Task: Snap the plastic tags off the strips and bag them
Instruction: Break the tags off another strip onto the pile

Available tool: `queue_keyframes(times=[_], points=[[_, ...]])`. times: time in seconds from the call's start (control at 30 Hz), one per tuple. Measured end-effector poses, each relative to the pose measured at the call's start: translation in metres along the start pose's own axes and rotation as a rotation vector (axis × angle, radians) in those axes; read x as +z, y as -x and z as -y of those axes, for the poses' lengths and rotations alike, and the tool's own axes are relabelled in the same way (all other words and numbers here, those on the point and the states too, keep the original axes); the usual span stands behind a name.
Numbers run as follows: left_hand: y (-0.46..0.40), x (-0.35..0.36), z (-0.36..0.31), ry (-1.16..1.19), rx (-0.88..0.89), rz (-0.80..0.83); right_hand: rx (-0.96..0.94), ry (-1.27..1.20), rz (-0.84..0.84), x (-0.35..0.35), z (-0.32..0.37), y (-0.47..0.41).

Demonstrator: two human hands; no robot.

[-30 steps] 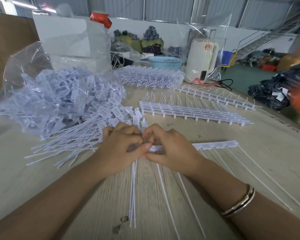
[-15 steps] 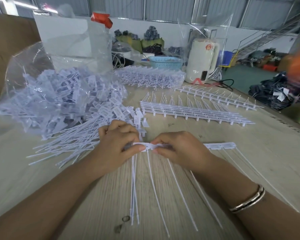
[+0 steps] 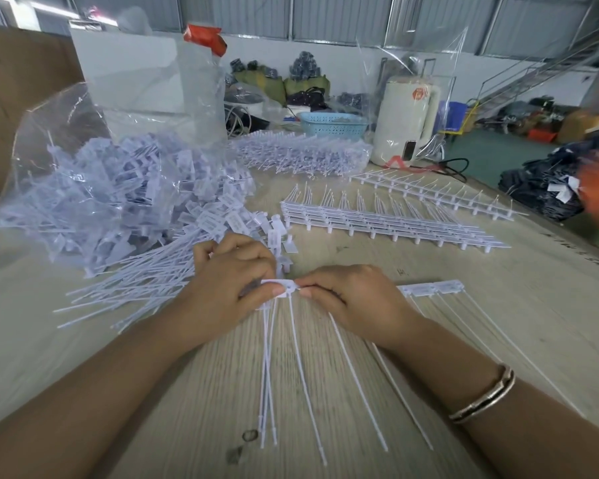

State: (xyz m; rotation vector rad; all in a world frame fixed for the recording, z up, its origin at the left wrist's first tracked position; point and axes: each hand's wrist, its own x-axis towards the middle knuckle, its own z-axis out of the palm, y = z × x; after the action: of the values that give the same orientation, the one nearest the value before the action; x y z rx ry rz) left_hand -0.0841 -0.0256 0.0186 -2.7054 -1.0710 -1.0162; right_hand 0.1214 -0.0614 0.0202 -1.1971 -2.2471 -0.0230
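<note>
Left hand (image 3: 229, 292) and right hand (image 3: 351, 302) each pinched the white tag strip (image 3: 284, 288) between thumb and curled fingers; the right hand hid its middle.

I sit at a pale wood-grain worktop (image 3: 325, 392) that runs away from me to the far wall (image 3: 325, 53), white below and clad in grey corrugated panels (image 3: 343, 12) above. Daylight glares at the far left corner (image 3: 18, 5). A brown board (image 3: 21, 98) stands at my left. Far on the worktop stand a cream kettle (image 3: 407, 122) (its black cord trailing right) and a light blue basket (image 3: 332, 124). Off to the right the floor (image 3: 478, 146) is green, with a metal staircase (image 3: 533, 74) climbing beyond it and dark bundles (image 3: 547, 188) heaped near the edge.
</note>
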Motion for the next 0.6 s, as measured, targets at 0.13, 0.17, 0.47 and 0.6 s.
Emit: queue_keyframes(times=[0.13, 0.17, 0.47, 0.6], points=[[-0.0001, -0.0011, 0.0019, 0.009, -0.023, 0.032, -0.068, 0.117, -0.032, 0.0002, 0.0031, -0.0013], [-0.0002, -0.0015, 0.002, 0.02, -0.038, 0.042, -0.102, 0.161, -0.045, -0.0003, 0.0034, -0.0016], [-0.0023, -0.0014, -0.005, 0.111, -0.12, 0.044, -0.231, 0.286, -0.16, -0.002, 0.0089, -0.005], [-0.0003, -0.0029, 0.001, 0.089, -0.036, 0.004, -0.187, 0.226, -0.112, 0.0002, 0.0106, -0.0057]])
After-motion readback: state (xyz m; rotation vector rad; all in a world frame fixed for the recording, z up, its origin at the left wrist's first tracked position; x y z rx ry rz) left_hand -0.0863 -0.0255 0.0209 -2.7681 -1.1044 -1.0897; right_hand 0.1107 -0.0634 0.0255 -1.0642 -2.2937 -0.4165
